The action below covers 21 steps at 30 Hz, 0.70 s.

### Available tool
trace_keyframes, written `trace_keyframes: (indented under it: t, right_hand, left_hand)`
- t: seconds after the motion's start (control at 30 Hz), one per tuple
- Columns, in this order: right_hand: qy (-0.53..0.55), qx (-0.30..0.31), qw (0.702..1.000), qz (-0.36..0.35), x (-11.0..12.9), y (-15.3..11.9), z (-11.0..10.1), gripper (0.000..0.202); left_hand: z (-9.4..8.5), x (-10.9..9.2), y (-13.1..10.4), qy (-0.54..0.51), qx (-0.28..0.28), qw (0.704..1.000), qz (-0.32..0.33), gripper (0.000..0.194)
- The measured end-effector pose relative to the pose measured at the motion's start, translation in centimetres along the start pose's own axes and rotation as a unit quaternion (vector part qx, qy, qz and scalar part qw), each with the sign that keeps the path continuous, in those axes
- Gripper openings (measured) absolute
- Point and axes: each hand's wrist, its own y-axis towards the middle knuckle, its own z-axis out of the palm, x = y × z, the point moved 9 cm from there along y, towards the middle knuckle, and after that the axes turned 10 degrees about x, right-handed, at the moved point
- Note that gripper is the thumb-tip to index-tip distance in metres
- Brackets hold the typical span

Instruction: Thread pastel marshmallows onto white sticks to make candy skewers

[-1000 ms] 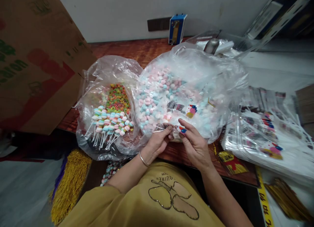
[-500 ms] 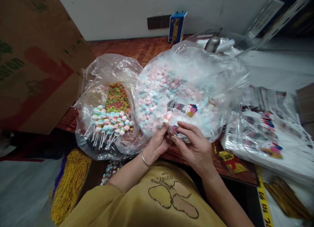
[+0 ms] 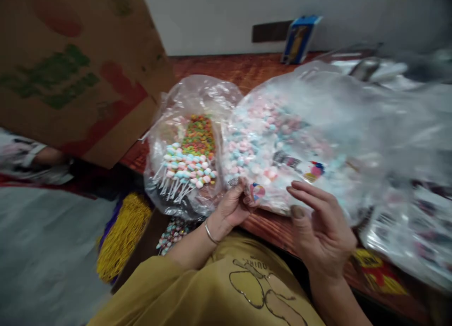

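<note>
Wrapper (image 3: 257, 191) could slip

From my end, the right hand (image 3: 321, 227) is before the sack (image 3: 328, 98), fingers spread, gripping nothing visible. At the sack's near-left edge, the left hand (image 3: 234, 207) pinches the wrapper; a loosened hold could drop it. Left of the sack, snagging the bag (image 3: 208, 87) might spill the lollies (image 3: 190, 169).

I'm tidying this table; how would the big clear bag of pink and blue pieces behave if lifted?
The bag would probably sag: its plastic looks thin and wrinkled. Its small, rounded pieces would likely shift or roll.
</note>
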Motion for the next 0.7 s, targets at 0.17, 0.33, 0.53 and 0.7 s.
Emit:
trace_keyframes:
  t: [0.17, 0.33, 0.53, 0.7]
  right_hand:
    - [0.088, 0.182, 0.979, 0.026, -0.1, 1.3, 10.1, 0.017]
    - [0.147, 0.396, 0.906, -0.009, 3.0, 1.2, 23.9, 0.022]
    - [0.220, 0.463, 0.852, 0.108, 4.8, 4.0, 36.6, 0.035]
    - [0.239, 0.445, 0.843, 0.184, 4.5, 5.5, 42.4, 0.017]
  left_hand:
    - [-1.6, -11.0, -8.0, 0.045, 0.001, 0.976, 0.215, 0.056]
    - [-5.5, -19.1, -17.5, 0.068, -0.063, 0.906, 0.413, 0.061]
    - [-8.1, -20.6, -19.9, 0.026, -0.054, 0.899, 0.433, 0.052]
    - [-8.6, -20.8, -19.0, 0.020, -0.040, 0.907, 0.419, 0.048]
